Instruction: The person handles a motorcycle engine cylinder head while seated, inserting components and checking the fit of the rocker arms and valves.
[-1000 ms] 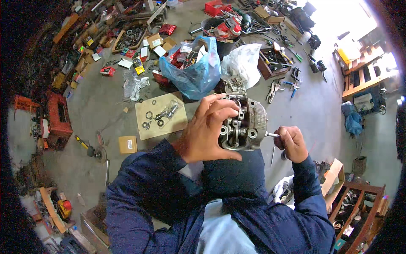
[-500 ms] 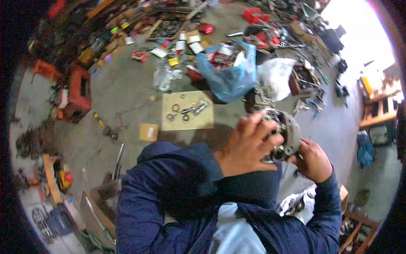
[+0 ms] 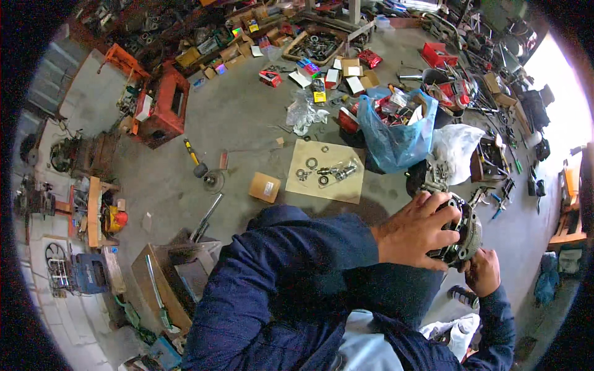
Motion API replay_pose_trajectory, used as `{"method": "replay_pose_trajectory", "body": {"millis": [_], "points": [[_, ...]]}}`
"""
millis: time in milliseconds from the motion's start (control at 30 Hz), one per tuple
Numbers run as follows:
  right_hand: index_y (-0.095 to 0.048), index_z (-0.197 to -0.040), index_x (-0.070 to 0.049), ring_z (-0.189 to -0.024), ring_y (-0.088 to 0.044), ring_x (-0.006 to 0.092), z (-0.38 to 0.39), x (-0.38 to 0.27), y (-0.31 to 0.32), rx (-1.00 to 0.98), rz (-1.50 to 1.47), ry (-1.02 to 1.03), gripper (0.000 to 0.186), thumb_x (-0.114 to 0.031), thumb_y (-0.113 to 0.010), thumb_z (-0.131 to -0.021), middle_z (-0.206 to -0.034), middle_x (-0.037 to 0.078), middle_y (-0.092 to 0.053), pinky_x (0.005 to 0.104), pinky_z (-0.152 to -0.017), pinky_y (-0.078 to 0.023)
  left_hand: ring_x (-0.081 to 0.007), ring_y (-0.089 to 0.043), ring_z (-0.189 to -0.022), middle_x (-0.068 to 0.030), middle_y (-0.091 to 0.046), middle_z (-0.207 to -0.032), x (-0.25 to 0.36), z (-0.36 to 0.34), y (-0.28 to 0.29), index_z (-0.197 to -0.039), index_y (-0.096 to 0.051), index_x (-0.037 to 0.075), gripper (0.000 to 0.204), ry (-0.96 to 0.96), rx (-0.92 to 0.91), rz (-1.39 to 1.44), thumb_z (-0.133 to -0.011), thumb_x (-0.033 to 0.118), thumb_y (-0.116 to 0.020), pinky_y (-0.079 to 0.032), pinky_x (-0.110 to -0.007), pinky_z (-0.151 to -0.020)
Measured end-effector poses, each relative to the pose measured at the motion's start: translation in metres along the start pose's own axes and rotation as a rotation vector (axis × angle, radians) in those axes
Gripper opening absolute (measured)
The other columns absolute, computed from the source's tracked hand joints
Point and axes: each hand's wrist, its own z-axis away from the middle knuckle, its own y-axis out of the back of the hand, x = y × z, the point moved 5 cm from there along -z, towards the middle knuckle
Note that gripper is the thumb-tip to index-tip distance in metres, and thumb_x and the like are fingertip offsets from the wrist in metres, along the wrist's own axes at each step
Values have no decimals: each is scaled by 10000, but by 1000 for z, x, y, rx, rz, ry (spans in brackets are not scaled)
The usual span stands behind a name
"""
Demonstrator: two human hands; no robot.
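A round grey metal housing [image 3: 472,234], with an open hollow showing inner parts, is held tilted above my lap to the right of centre. My left hand [image 3: 417,232] lies across its open side, fingers bent over the rim and into the opening. Closed against the near lower edge is my right hand [image 3: 484,272]; whatever its fingertips press on is hidden. Just beyond the housing sits another grey metal part [image 3: 433,176]. A beige sheet [image 3: 337,193] on the floor carries several ring bearings [image 3: 312,162] and a clear bag of shiny metal parts [image 3: 346,169].
A blue plastic bag [image 3: 396,148] full of packages stands beyond the sheet, beside a white bag [image 3: 458,145]. Left of the sheet is a small cardboard box [image 3: 264,187]. A yellow-handled tool [image 3: 195,157] and a red metal frame [image 3: 164,111] lie farther left. Hand tools [image 3: 504,198] are scattered right.
The view has turned, shifting the scene rightward and down in the picture. My right hand has slid toward the housing's near lower edge, fingers more curled. My left hand stays over the opening.
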Motion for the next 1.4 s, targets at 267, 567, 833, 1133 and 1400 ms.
{"method": "replay_pose_trajectory", "body": {"millis": [267,567,833,1133,1400], "points": [[-670,-882,-63,-694,-710,363,3,5,0,26,-48,-42,136,-190,-715,-904,-799,140,-728,447,-657,-555,-445,-415,-1363,-117,-548,-1345,-4,0,-3,-1196,-662,152,647,10,27,-5,-774,626,-788,-389,-584,-1068],[-634,-963,16,-797,-652,218,24,17,4,377,-506,-103,348,-322,-717,-984,-863,97,-648,367,-731,-510,-454,-419,-1359,-196,-465,-1429,-16,4,13,-1315,-541,118,893,38,97,148,-632,561,-911,-357,-606,-1121],[-668,-927,15,-587,-605,141,65,60,-22,488,-779,-376,261,-235,-682,-1002,-686,60,-639,294,-559,-488,-536,-345,-1470,-281,-260,-1626,-30,-8,-3,-1544,-337,111,1291,31,-98,396,-522,525,-1007,-319,-594,-1211],[-625,-854,-16,-565,-488,96,44,51,-22,508,-713,-292,440,-366,-554,-1110,-651,7,-538,276,-534,-399,-380,-387,-1472,-199,-348,-1572,-46,-3,-7,-1606,-175,67,1453,259,-182,470,-497,394,-1056,-314,-478,-1233],[-623,-1007,-21,-707,-530,86,37,49,-31,569,-909,-280,217,-224,-626,-1084,-815,-3,-574,258,-631,-442,-349,-428,-1459,-174,-434,-1549,-56,-5,-6,-1625,-195,124,1431,377,-211,475,-509,398,-1048,-314,-457,-1236]]}}
